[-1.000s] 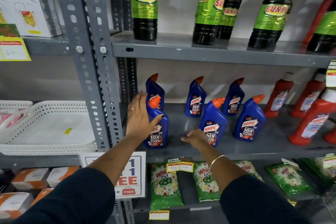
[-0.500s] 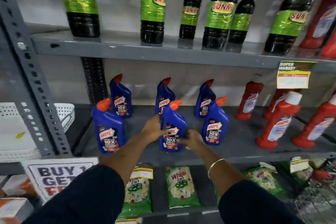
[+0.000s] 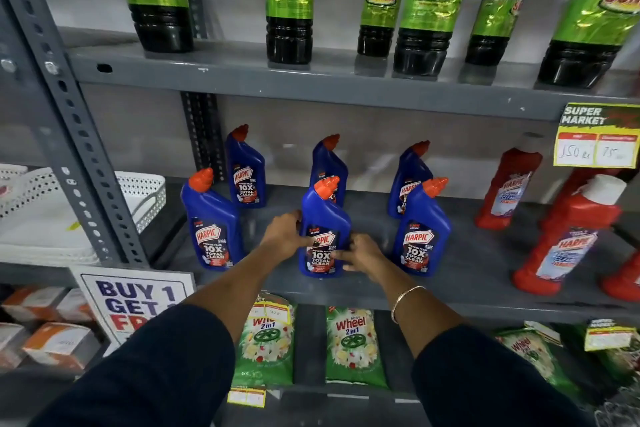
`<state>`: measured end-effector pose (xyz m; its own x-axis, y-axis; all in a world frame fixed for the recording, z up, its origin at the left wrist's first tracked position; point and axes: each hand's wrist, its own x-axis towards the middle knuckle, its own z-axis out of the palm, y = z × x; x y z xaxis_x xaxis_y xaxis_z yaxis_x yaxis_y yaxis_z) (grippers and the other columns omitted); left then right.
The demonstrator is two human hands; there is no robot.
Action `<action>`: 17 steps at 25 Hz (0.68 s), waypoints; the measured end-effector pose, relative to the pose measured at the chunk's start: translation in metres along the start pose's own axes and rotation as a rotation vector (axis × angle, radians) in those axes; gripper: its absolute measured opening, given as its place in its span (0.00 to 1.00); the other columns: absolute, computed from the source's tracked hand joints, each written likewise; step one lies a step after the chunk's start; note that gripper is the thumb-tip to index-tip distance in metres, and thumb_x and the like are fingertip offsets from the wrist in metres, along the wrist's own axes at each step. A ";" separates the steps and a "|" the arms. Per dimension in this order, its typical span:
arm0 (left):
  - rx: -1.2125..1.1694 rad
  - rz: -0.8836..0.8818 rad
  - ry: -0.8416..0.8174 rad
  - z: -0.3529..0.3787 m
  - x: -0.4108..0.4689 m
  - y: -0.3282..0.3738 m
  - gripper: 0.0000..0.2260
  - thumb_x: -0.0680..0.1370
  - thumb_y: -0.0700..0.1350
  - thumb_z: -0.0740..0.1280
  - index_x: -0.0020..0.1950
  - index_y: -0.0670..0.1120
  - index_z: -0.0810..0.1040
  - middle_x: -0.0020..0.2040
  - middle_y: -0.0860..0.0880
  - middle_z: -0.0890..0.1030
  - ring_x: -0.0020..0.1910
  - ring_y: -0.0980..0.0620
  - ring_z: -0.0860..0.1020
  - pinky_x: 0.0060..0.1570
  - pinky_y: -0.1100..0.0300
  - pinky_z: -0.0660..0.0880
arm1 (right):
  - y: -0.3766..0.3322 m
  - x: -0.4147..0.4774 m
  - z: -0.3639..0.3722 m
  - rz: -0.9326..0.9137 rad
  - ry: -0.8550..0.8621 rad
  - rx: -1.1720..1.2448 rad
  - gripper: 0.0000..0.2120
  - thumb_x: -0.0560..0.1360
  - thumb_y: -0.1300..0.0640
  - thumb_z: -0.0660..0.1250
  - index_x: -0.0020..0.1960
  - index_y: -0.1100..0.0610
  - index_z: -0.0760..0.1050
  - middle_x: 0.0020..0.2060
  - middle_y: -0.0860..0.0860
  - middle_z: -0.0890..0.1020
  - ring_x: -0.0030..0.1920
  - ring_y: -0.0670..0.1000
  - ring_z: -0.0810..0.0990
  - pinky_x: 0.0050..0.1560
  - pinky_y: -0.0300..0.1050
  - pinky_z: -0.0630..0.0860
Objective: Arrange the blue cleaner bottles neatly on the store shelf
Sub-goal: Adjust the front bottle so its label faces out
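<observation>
I stand at the grey middle shelf, which carries everything I am sorting. Six blue cleaner bottles sit on it in two loose rows of three: a back row near the wall and a front row toward the edge. I am on the squaring-up step, working the front middle bottle. It stands upright between the front left bottle and the front right bottle, label toward me, and apart from both.

My left hand wraps its left side, thumb across the label. My right hand presses the lower right side with fingers spread. So both hands are clamped on this one bottle, though I cannot quite tell whether its base is lifted or resting on the shelf.

Next, as I judge it, I need to slide it so its front lines up with its two neighbours and sits straight ahead of the back middle bottle, which it partly hides. The gaps on either side look uneven, the left wider, so a small nudge left seems called for. After that the back left bottle and back right bottle may want facing too.

Little stands in the way. The red bottles stand well apart to the right, and the perforated upright post bounds the left. The tall dark bottles sit on the shelf above, so lifting high risks knocking its lip.
</observation>
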<state>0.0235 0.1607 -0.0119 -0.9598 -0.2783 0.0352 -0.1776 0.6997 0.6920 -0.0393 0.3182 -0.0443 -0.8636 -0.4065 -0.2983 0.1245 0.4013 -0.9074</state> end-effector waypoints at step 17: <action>-0.188 0.082 -0.154 -0.011 -0.005 0.000 0.17 0.71 0.37 0.70 0.59 0.38 0.72 0.57 0.39 0.80 0.56 0.42 0.78 0.55 0.52 0.75 | -0.021 -0.034 0.009 -0.042 0.199 0.012 0.22 0.71 0.62 0.69 0.63 0.63 0.69 0.61 0.61 0.77 0.60 0.59 0.77 0.48 0.52 0.78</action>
<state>0.0311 0.1549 -0.0040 -0.9937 -0.1119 -0.0034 -0.0678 0.5774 0.8136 -0.0077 0.3159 -0.0176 -0.9475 -0.2518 -0.1969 0.0912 0.3776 -0.9215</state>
